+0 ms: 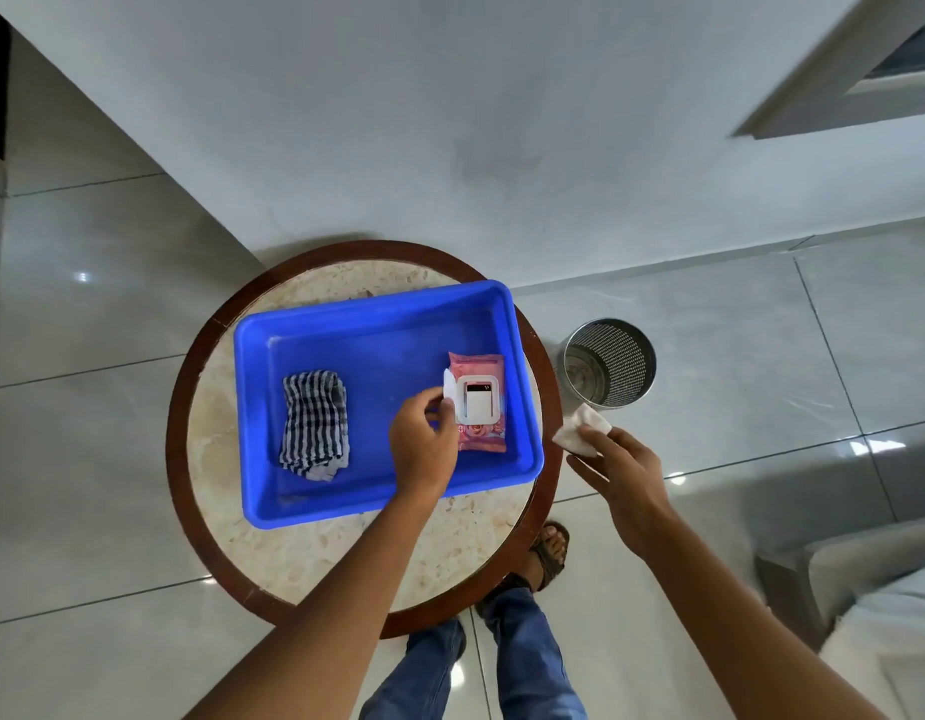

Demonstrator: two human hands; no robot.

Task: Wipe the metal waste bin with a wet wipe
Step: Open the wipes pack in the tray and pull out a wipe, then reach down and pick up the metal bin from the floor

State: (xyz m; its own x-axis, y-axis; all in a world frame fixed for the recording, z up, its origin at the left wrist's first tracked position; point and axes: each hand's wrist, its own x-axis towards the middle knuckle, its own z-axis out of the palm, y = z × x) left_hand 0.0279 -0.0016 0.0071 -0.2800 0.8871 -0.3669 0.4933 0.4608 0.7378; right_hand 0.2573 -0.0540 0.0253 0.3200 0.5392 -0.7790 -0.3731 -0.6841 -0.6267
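Note:
A perforated metal waste bin (610, 362) stands upright on the tiled floor, to the right of a round table. A pink wet wipe pack (477, 405) lies in the right part of a blue tray (377, 324), its white flip lid (448, 389) raised. My left hand (424, 443) is over the tray with fingers pinched on that lid. My right hand (618, 467) is beyond the table's right edge, below the bin, gripping a folded white wet wipe (582, 429).
A striped cloth (313, 423) lies folded in the tray's left part. The round table (231, 314) has a dark wooden rim and a stone top. A wall runs behind it. My legs and a sandalled foot (548, 550) are below the table. Grey furniture (865, 589) stands at the lower right.

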